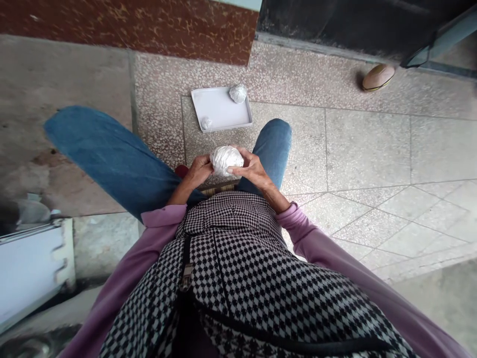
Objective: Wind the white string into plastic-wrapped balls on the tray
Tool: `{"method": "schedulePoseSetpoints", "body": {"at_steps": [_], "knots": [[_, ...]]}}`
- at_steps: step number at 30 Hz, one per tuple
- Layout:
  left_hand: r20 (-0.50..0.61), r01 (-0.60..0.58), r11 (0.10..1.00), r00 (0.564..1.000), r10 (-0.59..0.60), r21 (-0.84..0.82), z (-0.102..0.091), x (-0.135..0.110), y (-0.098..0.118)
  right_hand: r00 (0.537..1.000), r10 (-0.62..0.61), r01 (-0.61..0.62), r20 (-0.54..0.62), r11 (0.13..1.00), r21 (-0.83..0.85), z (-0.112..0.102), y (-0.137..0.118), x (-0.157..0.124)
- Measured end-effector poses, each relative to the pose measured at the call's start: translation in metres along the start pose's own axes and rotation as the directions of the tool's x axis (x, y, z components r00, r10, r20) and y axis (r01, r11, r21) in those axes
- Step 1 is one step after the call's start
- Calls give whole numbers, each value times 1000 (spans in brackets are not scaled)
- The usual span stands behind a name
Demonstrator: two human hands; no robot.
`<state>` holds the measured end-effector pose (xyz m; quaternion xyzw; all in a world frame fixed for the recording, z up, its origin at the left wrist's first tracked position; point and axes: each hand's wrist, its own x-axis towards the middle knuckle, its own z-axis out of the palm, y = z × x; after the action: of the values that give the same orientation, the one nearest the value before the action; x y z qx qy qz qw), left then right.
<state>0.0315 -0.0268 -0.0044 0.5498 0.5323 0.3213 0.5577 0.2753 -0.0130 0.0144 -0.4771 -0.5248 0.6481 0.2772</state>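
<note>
A shiny white ball (225,160), which looks wound from thread or thin strips, is held between my two hands above my lap. My right hand (255,170) grips it from the right, thumb on the near side and fingers behind. At its left side, my left hand (200,171) is closed against it, the fingertips partly hidden. Beyond the hands lies a white tray (222,107) on the floor. In its far right corner sits a similar white ball (237,93); a smaller one (206,123) rests in the near left corner. A faint strand seems to run from the smaller ball towards the held one.
My knees (274,141) spread on either side of the tray. A reddish-brown marbled panel (186,32) stands beyond it. To the far right, a tan rounded object (378,77) lies on the speckled tile floor (365,144). White boards (30,268) lean at the lower left.
</note>
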Motion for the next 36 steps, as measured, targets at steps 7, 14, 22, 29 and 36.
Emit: {"method": "schedulePoseSetpoints", "body": {"at_steps": [7,14,22,29,36], "knots": [[87,-58,981,995,43,187,-3,-10,1,968,-176,61,-180,859,-508,-15,10,53],[-7,-48,977,999,51,208,-11,-3,1,981,-10,114,196,839,-532,-2,20,40],[-38,27,994,999,-32,-109,-20,3,2,934,78,-41,349,993,-114,-4,-8,18],[-60,74,919,993,-105,-387,-16,5,-7,957,24,-40,289,998,47,11,-14,6],[-128,35,900,987,-100,-435,-5,10,-14,983,-171,164,70,981,100,-4,-4,26]]}}
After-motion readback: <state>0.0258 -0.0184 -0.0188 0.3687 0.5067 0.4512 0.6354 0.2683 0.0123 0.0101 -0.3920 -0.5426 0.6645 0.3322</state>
